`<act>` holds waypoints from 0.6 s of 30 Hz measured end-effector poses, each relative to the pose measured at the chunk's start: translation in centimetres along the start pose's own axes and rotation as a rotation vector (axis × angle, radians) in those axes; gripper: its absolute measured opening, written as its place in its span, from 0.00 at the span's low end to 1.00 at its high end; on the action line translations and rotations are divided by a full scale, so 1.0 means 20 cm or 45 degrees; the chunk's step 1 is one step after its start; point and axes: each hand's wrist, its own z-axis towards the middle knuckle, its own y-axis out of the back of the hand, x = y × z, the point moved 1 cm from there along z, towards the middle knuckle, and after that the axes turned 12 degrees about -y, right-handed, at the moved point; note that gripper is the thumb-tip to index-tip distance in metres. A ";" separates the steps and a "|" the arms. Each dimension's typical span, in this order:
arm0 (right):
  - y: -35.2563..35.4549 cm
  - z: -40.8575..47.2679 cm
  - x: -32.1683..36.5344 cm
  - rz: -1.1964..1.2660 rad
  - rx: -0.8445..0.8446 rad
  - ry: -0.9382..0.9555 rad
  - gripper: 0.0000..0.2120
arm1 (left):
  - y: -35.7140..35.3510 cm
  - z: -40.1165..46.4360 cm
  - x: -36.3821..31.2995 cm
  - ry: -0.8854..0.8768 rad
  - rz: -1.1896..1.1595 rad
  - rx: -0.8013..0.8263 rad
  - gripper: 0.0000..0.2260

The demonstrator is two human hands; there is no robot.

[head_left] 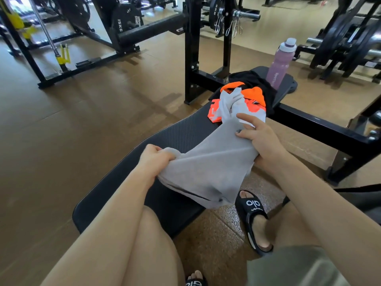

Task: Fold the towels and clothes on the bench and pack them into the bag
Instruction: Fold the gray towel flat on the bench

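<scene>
A grey towel (208, 166) stretches from the clothes pile toward me over the black bench (123, 176). My left hand (153, 159) grips its near left corner, fingers curled round the bunched cloth. My right hand (260, 139) holds the towel's right edge, with the index finger pointing out over it. Further along the bench lie an orange garment (252, 96) and a black garment (259, 79), with the towel's far end tangled on the orange one. No bag is in view.
A pink water bottle (281, 62) stands at the bench's far end. Black rack frames (191, 58) and weight plates surround the bench. My legs straddle it, and my right foot in a black slide (254, 221) rests on the floor.
</scene>
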 end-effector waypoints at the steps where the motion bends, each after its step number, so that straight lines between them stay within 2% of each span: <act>1: 0.00 0.00 -0.01 -0.067 -0.043 0.014 0.22 | 0.02 0.02 0.01 -0.011 0.004 -0.147 0.13; 4: 0.00 -0.01 -0.02 -0.190 -0.142 0.048 0.20 | 0.13 0.08 0.07 0.043 -0.158 -0.474 0.14; 6: 0.00 -0.02 -0.01 -0.201 -0.107 0.064 0.20 | 0.15 0.06 0.06 0.045 0.005 -0.567 0.18; 7: -0.01 -0.03 0.01 -0.209 -0.063 0.072 0.20 | 0.15 0.03 0.04 -0.022 0.122 -0.573 0.21; 9: -0.05 -0.05 0.04 -0.302 0.104 0.108 0.20 | 0.08 -0.06 -0.07 -0.430 0.229 -0.399 0.27; 11: -0.11 -0.08 0.08 -0.540 0.316 0.146 0.19 | -0.05 -0.19 -0.19 -0.893 0.281 0.049 0.28; 12: -0.14 -0.10 0.10 -0.657 0.408 0.167 0.17 | -0.11 -0.23 -0.22 -1.046 0.345 0.255 0.27; 14: -0.18 -0.13 0.14 -0.812 0.498 0.244 0.15 | -0.20 -0.27 -0.26 -1.174 0.389 0.430 0.19; 16: -0.20 -0.15 0.18 -0.879 0.502 0.323 0.14 | -0.19 -0.25 -0.28 -1.163 0.384 0.417 0.10; 18: -0.20 -0.18 0.21 -0.938 0.487 0.381 0.13 | -0.15 -0.22 -0.28 -1.139 0.499 0.424 0.11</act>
